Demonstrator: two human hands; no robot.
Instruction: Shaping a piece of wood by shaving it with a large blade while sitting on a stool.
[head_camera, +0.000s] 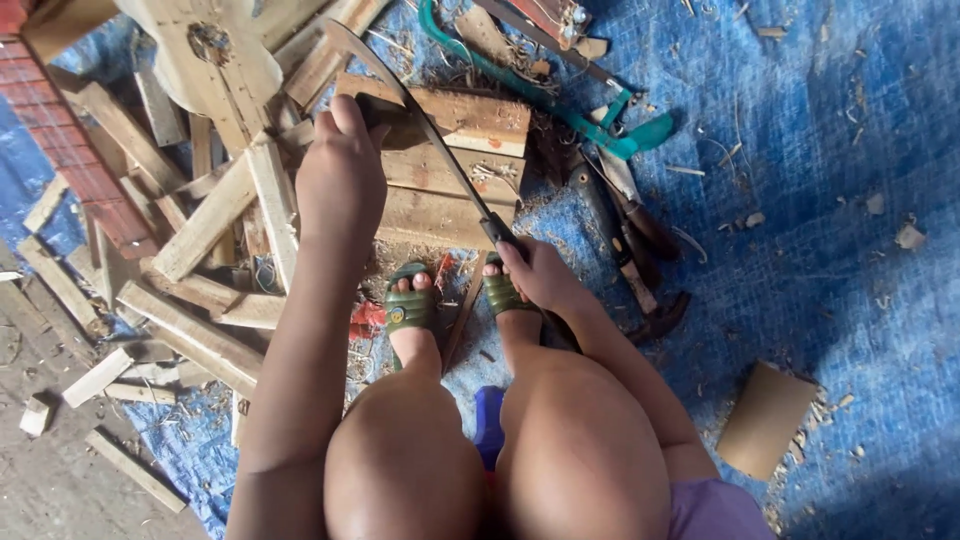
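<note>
Right hand (540, 272) grips the long curved steel machete (420, 120) by its handle; left hand (342, 175) closes on a small dark wooden piece (395, 115) under the blade, atop the pale wooden block (450, 190).

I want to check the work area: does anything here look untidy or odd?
Yes. Wood offcuts lie in a loose heap at left, and shavings are scattered over the blue tarp. The long blade works close to sandalled toes.

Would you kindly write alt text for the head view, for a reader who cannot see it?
Seen from above, a seated person's right hand grips a long curved steel blade while the left hand steadies a small dark wooden piece on a stacked plank block. Cut wood scraps and a green-framed saw lie on blue tarpaulin.
</note>
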